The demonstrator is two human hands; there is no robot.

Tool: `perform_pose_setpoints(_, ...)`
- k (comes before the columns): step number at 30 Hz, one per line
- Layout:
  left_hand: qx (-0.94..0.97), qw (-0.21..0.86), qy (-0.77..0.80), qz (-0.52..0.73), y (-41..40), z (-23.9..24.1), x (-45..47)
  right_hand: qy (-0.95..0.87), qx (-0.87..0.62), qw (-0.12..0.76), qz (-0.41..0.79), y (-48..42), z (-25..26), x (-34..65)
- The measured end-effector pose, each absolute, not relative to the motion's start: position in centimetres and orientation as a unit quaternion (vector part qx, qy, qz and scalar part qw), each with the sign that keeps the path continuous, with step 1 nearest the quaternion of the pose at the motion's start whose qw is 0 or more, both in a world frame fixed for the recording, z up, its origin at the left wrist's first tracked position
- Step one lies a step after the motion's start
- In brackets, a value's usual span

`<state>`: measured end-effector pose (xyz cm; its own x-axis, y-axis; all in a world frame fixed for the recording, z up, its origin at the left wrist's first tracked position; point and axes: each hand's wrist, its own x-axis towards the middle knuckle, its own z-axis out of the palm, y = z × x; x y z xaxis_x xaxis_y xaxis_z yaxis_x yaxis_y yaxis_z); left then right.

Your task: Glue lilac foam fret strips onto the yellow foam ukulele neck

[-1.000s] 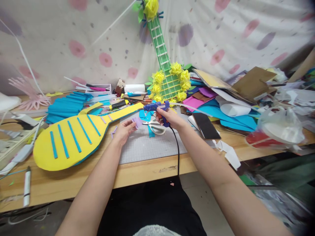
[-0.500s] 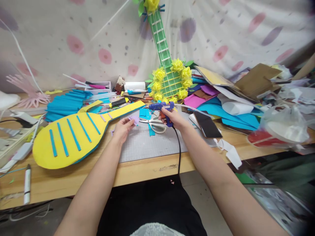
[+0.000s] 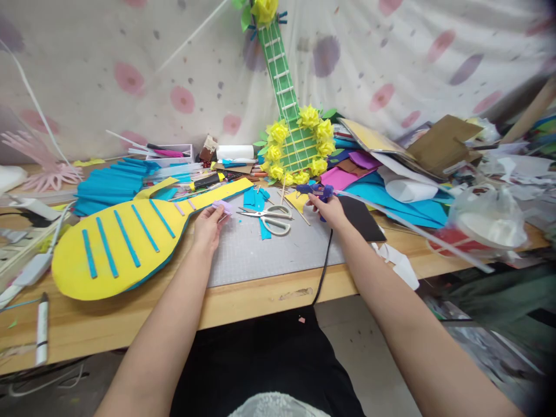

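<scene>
Between the fingertips of my left hand (image 3: 208, 227) is a small purple strip (image 3: 222, 207), close beside the neck of a yellow lute-shaped cutout (image 3: 117, 243). Blue strips cross the cutout's body, and short purple strips lie on its neck. My right hand (image 3: 329, 209) is wrapped round a blue hot glue gun (image 3: 313, 190), nozzle toward the left, with a long glue stick trailing out behind it. Scissors (image 3: 273, 219) lie on the grey cutting mat (image 3: 256, 260) between my hands, among blue scraps (image 3: 256, 198).
A green paper guitar with yellow flowers (image 3: 299, 145) leans against the curtain. Coloured sheets (image 3: 391, 200) are piled at the right, near a dark phone-like slab (image 3: 360, 219) and a plastic bag (image 3: 484, 214). A white marker (image 3: 42, 330) lies front left; the glue gun's cord (image 3: 324, 266) hangs over the edge.
My right hand has drawn the glue gun rightward, away from the cutout's neck. My left hand has shifted slightly left toward the neck with the purple strip.
</scene>
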<state>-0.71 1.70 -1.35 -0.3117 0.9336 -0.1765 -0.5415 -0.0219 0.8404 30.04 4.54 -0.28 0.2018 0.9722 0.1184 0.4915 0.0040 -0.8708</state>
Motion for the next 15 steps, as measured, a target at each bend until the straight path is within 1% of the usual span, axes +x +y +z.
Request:
perform_pose_setpoints(3,0.209,0.543,0.444,0.682,1.7,-1.2,-0.8,-0.558,-0.688,0.397,0.240,5.0,-2.2,30.4)
perform_pose_setpoints(6,0.209,0.543,0.456,0.674,1.7,-1.0,-0.9,-0.554,-0.723,0.366,0.189,5.3,-2.9,30.3)
perform_pose_setpoints(10,0.206,0.534,0.464,0.676,1.6,-0.7,-0.9,-0.556,-0.758,0.310,0.141,5.0,-2.3,30.0)
perform_pose_setpoints(15,0.200,0.535,0.457,0.681,1.5,-0.3,-0.8,-0.615,-0.740,0.256,0.099,4.0,-1.4,30.1)
